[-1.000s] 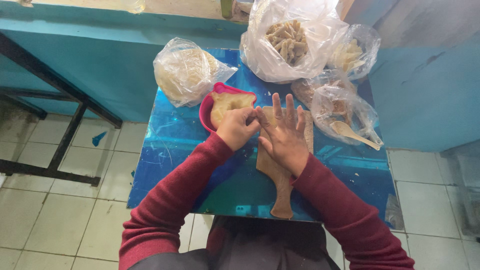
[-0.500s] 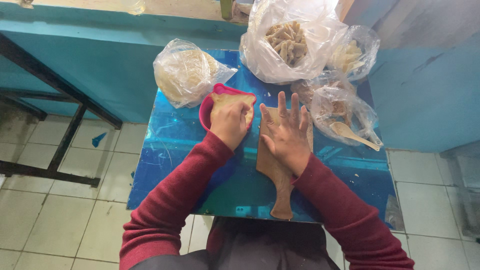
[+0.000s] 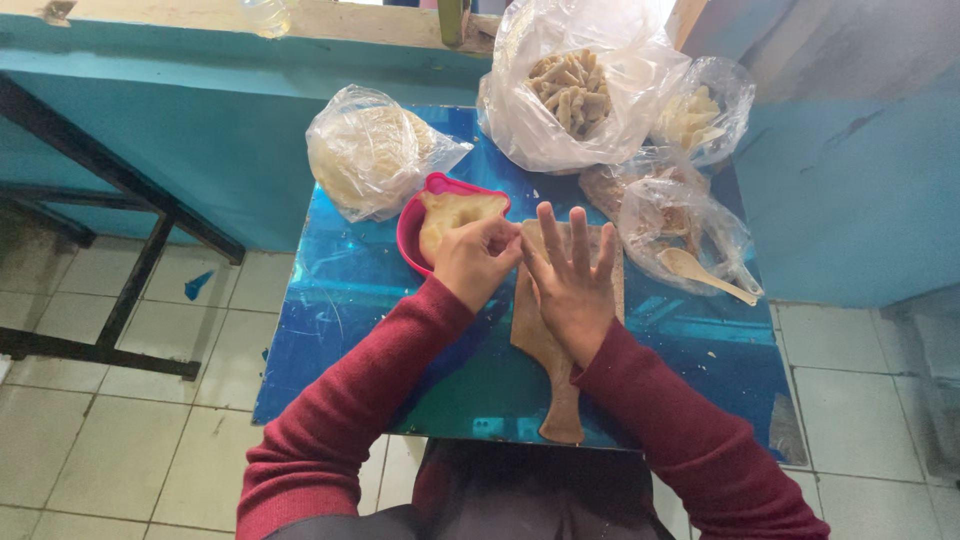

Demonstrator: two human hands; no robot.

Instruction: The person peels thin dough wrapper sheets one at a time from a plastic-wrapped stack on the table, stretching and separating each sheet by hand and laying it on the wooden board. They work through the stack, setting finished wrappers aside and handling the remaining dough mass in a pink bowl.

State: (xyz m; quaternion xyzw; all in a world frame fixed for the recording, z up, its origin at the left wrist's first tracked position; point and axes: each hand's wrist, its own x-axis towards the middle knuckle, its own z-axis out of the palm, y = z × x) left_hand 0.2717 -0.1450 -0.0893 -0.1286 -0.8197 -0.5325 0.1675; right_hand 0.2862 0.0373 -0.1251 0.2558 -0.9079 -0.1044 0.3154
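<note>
My right hand (image 3: 570, 283) lies flat with fingers spread on a wooden paddle-shaped board (image 3: 545, 345) on a small blue table (image 3: 340, 310). My left hand (image 3: 475, 262) is curled with fingertips pinched together beside the right hand's thumb, at the edge of a pink bowl (image 3: 412, 232) that holds a pale sheet of dough (image 3: 455, 212). Whether the left fingers hold a bit of dough is hidden. Both arms wear dark red sleeves.
A clear bag of flat pale rounds (image 3: 372, 160) lies at the back left. A big bag of tan pieces (image 3: 575, 90) and smaller bags (image 3: 700, 115) stand at the back right. A wooden spoon (image 3: 705, 272) rests on a bag. Tiled floor and a dark metal frame (image 3: 120, 300) lie left.
My left hand reached into the pink bowl half a second ago and has drawn back to the board's edge, fingers pinched. The right hand stayed flat on the board.
</note>
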